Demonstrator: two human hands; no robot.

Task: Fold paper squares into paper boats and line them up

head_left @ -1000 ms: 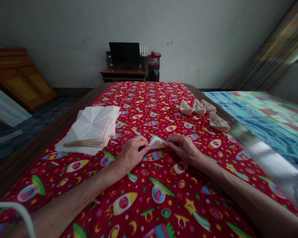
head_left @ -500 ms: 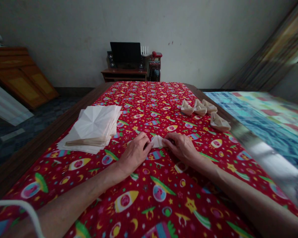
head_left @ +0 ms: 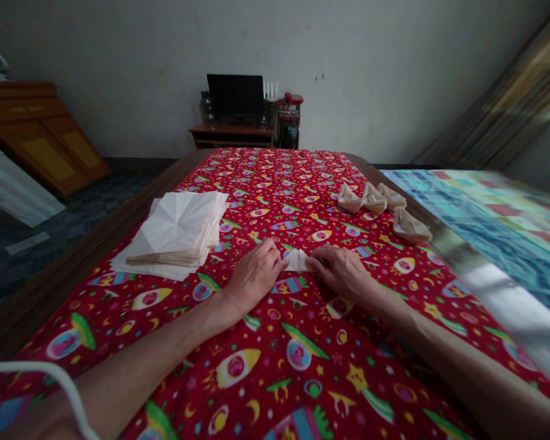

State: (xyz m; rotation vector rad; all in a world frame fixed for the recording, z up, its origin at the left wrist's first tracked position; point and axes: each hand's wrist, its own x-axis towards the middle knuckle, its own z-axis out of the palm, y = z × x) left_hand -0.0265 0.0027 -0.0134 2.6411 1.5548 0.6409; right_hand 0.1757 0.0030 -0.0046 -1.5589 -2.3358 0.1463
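A small folded piece of white paper [head_left: 297, 260] lies on the red patterned cloth [head_left: 266, 360], its top coming to a low peak with a crease down the middle. My left hand [head_left: 260, 269] pinches its left end between thumb and curled fingers. At the opposite end, the thumb and fingers of my right hand [head_left: 337, 267] close on the paper's right side. The stack of creased paper sheets [head_left: 176, 226] sits to the left of my left hand. Several folded paper boats [head_left: 411, 226] stand beyond my right hand, near the table's right edge.
A white curved cable or tube [head_left: 50, 370] crosses the lower left corner. The dark wooden table edge [head_left: 132, 214] shows along the left side. A bed with a blue patterned cover [head_left: 462, 220] is on the right. Against the wall stands a monitor [head_left: 235, 98].
The folded paper now lies flatter, with an even peak between my hands. Both hands keep hold of its ends. The whole view has shifted slightly.
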